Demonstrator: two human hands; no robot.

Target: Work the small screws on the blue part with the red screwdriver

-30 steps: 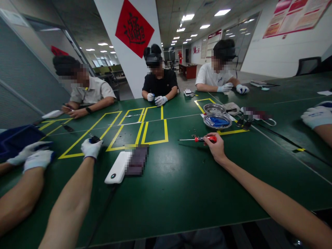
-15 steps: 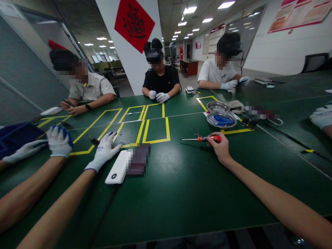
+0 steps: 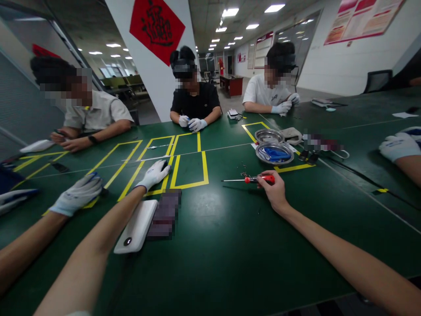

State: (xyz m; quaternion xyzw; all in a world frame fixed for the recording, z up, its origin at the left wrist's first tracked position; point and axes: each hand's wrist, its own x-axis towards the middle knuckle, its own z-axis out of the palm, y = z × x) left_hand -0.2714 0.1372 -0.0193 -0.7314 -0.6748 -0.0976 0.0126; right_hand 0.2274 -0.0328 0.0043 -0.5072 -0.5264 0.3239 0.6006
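Note:
My bare right hand (image 3: 272, 189) holds a red-and-black screwdriver (image 3: 259, 180) by its handle, the shaft pointing left just above the table (image 3: 210, 263). Several tiny metal parts (image 3: 243, 169) lie behind it, probably small screws. My left hand (image 3: 153, 174), in a white glove, rests palm down at the yellow tape with its fingers curled. Whatever is under those fingers is hidden. Near its forearm lie a white power bank (image 3: 136, 226) with a cable and a blurred-out dark rectangular thing (image 3: 164, 215).
Close on the left are a co-worker's gloved hands (image 3: 79, 195). Yellow tape outlines (image 3: 205, 166) mark the table. Right of centre stand metal bowls (image 3: 274, 153), one holding blue cloth. Three people sit opposite; another gloved hand (image 3: 399, 147) is at far right.
My left hand has moved forward and right, its fingers now drawn in. The screwdriver stays in my right hand. The co-worker's gloved hand at left has lowered over a dark thing. The view has shifted slightly.

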